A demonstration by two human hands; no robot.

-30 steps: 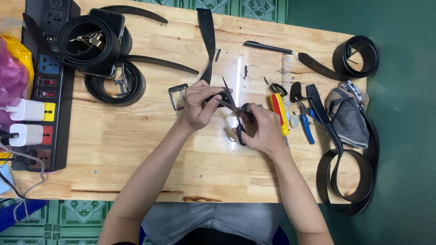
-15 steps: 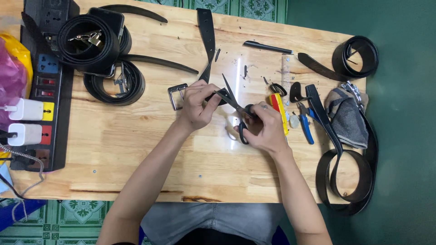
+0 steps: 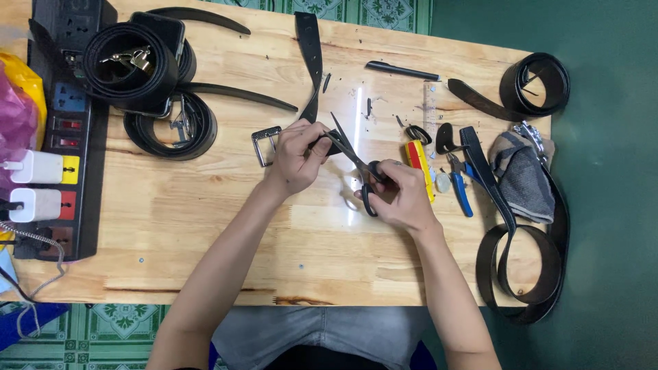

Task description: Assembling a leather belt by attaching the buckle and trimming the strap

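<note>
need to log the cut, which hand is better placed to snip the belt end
Right, most likely. The right hand has its fingers through the scissors handles, blades open at the black belt end. The left hand pinches that end, so it steadies.

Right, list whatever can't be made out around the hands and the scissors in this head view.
- Belt end: the left hand covers the tip, so whether the scissors blades touch it can't be told.
- Scissors handles: mostly hidden inside the right hand.
- Power strip: its left side is cut off by the picture edge.
- Small dark scraps on the table: too small to identify.
</note>
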